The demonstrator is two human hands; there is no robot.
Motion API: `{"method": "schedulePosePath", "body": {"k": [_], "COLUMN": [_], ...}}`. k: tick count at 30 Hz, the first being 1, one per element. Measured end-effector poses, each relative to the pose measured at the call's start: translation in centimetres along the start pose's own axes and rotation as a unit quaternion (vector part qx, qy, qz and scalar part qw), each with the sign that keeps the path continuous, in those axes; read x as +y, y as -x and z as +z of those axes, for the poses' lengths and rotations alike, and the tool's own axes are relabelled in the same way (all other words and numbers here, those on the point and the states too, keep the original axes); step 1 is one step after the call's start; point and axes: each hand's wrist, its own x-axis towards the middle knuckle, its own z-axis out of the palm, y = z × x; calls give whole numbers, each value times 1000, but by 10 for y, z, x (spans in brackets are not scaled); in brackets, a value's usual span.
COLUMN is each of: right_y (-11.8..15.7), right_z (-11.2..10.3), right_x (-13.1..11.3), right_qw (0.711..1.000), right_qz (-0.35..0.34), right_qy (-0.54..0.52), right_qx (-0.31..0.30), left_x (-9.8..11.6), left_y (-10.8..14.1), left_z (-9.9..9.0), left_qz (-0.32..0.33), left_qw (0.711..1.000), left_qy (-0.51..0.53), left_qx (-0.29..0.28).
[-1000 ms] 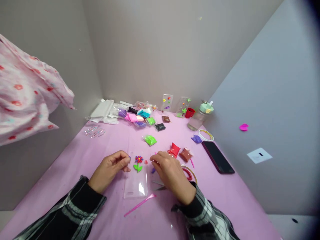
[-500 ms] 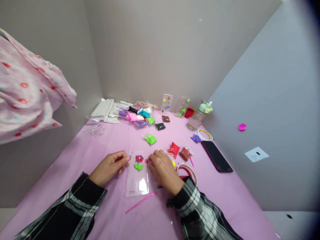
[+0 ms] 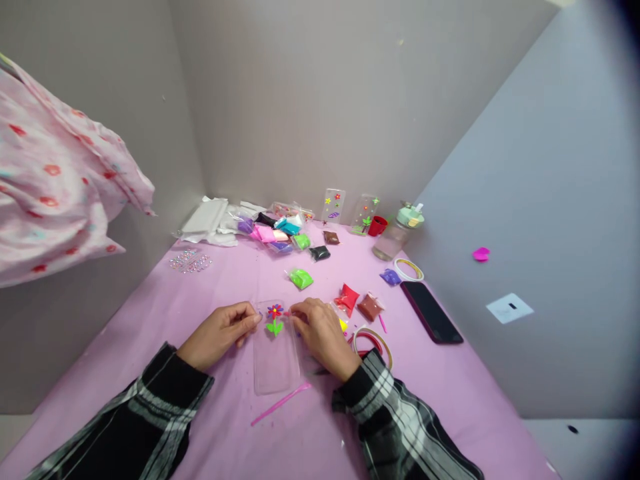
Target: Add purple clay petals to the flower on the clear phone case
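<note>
A clear phone case (image 3: 276, 367) lies on the pink-covered table in front of me. On its upper part is a clay flower (image 3: 275, 312) with red and blue petals, a yellow centre and green leaves. My left hand (image 3: 223, 333) is closed in a pinch at the case's upper left edge; a tiny bluish speck shows at its fingertips. At the right edge, beside the flower, my right hand (image 3: 323, 333) pinches a small red piece of clay (image 3: 287, 313). A pink modelling tool (image 3: 281, 404) lies below the case.
Clay packets, green (image 3: 301, 278), red (image 3: 347, 299) and brown (image 3: 370, 306), lie beyond my hands. Tape rolls (image 3: 389, 347), a phone (image 3: 431, 312) and a bottle (image 3: 395, 237) are on the right. Two decorated cases (image 3: 332, 207) lean on the back wall.
My right hand has moved slightly left with the red piece, closer to the flower. The case has turned a little, its top shifting left, and the bright glare on it has gone.
</note>
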Motion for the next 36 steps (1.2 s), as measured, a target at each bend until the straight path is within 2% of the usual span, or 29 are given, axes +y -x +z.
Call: {"method": "schedulePosePath", "body": {"k": [8,17,23,28,33,36], "right_y": [-8,-26,-37,-28,-19,-19], "right_z": [6,8,15,0,-21,-26], "right_x": [12,7,3,9,27,39], "right_qw": [997,998,997,997,998,998], "right_qz": [-7,-63,-64,-49,-13,-5], "right_qy": [-79,-7,43,55,47,40], "right_qx": [-14,-26,-28,-7,35,50], "left_x": [1,2,1,-4,-2,-2], "left_y": [0,0,0,0,0,0], "left_z": [-1,-1,-2,-1,2,3], "left_qz": [2,-1,1,-1,5,10], "left_qw": [1000,1000,1000,1000,1000,999], "left_qy": [-7,-10,-8,7,26,45], "left_qx": [1,1,-5,-9,7,25]}}
